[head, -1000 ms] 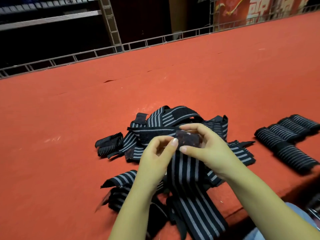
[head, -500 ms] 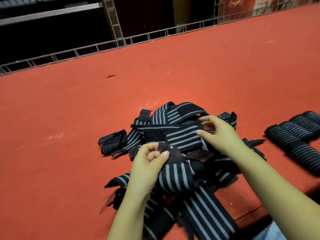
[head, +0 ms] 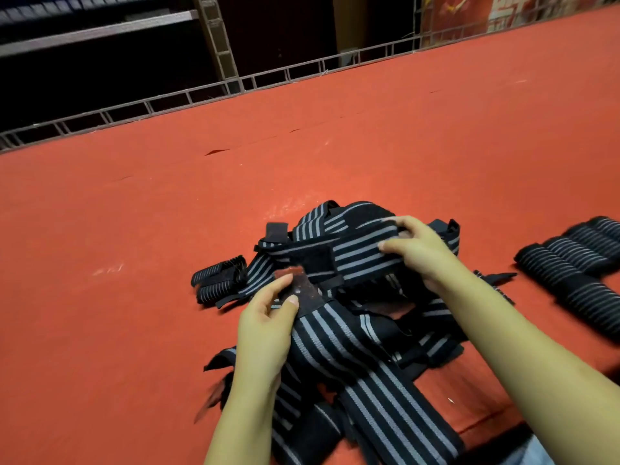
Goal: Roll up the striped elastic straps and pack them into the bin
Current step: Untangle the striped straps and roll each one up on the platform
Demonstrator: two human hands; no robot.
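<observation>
The end tab of one strap is pinched by the left hand; its long axis runs toward the viewer. Just beyond, a second strap lies crosswise atop the pile, gripped by the right hand. Rolled straps lie well right. No bin is seen; no writing can be read.

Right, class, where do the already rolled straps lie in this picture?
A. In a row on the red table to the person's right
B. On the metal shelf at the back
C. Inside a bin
A: the rolled straps lie side by side on the bare red table, right of the loose pile; no bin shows.
</observation>
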